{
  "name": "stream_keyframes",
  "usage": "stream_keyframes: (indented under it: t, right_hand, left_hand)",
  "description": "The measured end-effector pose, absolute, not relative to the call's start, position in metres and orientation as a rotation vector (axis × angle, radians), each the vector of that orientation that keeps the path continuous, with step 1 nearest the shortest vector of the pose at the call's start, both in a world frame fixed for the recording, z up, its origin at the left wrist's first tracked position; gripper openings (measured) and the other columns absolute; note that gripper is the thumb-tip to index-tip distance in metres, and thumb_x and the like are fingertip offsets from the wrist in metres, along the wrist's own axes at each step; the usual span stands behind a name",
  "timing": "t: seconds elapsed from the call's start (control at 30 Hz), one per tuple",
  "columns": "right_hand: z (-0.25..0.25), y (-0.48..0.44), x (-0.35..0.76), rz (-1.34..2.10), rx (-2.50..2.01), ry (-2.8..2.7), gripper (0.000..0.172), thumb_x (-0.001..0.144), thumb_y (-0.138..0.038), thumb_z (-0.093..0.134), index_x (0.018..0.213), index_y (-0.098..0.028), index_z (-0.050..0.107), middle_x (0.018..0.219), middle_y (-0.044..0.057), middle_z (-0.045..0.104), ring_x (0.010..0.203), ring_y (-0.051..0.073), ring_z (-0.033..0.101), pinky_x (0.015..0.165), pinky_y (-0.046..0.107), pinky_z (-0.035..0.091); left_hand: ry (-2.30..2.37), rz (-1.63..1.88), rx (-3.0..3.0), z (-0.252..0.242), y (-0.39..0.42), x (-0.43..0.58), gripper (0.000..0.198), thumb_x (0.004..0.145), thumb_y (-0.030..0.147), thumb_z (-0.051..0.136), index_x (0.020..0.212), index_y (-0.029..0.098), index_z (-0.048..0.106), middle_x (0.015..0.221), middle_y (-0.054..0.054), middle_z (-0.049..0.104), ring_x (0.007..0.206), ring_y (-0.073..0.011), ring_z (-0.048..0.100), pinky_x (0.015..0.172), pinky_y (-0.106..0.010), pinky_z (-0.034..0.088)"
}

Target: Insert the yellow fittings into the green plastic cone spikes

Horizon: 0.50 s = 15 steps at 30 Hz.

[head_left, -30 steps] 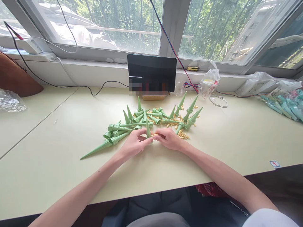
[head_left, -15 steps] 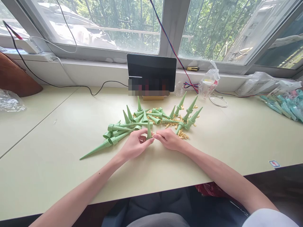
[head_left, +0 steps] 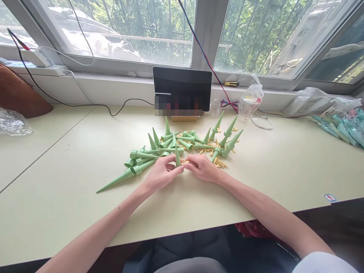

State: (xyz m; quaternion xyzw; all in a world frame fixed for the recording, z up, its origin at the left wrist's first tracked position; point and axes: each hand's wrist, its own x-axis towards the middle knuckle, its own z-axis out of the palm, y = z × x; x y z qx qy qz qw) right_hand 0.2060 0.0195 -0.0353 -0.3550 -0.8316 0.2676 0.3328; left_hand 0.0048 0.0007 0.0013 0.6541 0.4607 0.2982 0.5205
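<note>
My left hand (head_left: 163, 172) is closed around the base of a green plastic plant watering spike (head_left: 177, 156), its point upward. My right hand (head_left: 203, 168) meets it from the right, thumb and fingers pinched on a small yellow valve (head_left: 186, 162) at the spike's side. Whether the valve sits in the spike is hidden by the fingers. Behind both hands lies a heap of green spikes (head_left: 145, 153), some standing, others on their sides. On the right, several upright spikes (head_left: 227, 134) carry yellow valves. Loose yellow valves (head_left: 220, 163) lie beside my right hand.
A tablet (head_left: 182, 89) leans on a small brown stand (head_left: 184, 118) at the back. Right of it stands a cup in a plastic bag (head_left: 251, 98), near a coiled white cable (head_left: 262, 122). Bags with turquoise items (head_left: 341, 125) lie far right. A brown object (head_left: 22, 93) is far left.
The right hand's fingers have shifted slightly at the spike's side, and more of the yellow valve shows. The held spike has moved a little left. The heap is unchanged.
</note>
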Motion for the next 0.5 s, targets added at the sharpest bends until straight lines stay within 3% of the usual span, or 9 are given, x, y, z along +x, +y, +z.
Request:
stream_keyframes:
  t: [0.2, 0.37, 0.5]
  right_hand:
    - [-0.0385, 0.0222, 0.2070, 0.689, -0.883, -2.190, 0.039, 0.101, -0.038, 0.045, 0.067, -0.018, 0.043, 0.059, -0.005, 0.036, 0.055, 0.009, 0.032, 0.055, 0.022, 0.027]
    - [-0.0387, 0.0217, 0.2069, 0.687, -0.879, -2.217, 0.043, 0.102, -0.038, 0.041, 0.064, -0.019, 0.034, 0.058, -0.006, 0.029, 0.053, 0.008, 0.027, 0.053, 0.024, 0.023]
    - [-0.0376, 0.0201, 0.2054, 0.679, -0.911, -2.228, 0.045, 0.103, -0.038, 0.036, 0.063, -0.019, 0.031, 0.058, -0.006, 0.025, 0.053, 0.008, 0.025, 0.054, 0.024, 0.022]
  left_hand:
    - [1.125, 0.665, 1.570, -0.0005, 0.0013, 0.0026, 0.029, 0.082, 0.042, 0.068, 0.099, 0.019, 0.068, 0.071, 0.000, 0.062, 0.051, -0.0090, 0.045, 0.041, -0.019, 0.032]
    - [1.067, 0.743, 1.708, 0.0007, -0.0004, 0.0047, 0.024, 0.084, 0.038, 0.067, 0.098, 0.018, 0.068, 0.084, -0.002, 0.065, 0.054, -0.0080, 0.044, 0.049, -0.021, 0.039]
    - [1.071, 0.774, 1.824, -0.0003, -0.0020, 0.0049, 0.022, 0.087, 0.037, 0.062, 0.094, 0.017, 0.065, 0.077, -0.001, 0.061, 0.053, -0.0084, 0.042, 0.047, -0.022, 0.036]
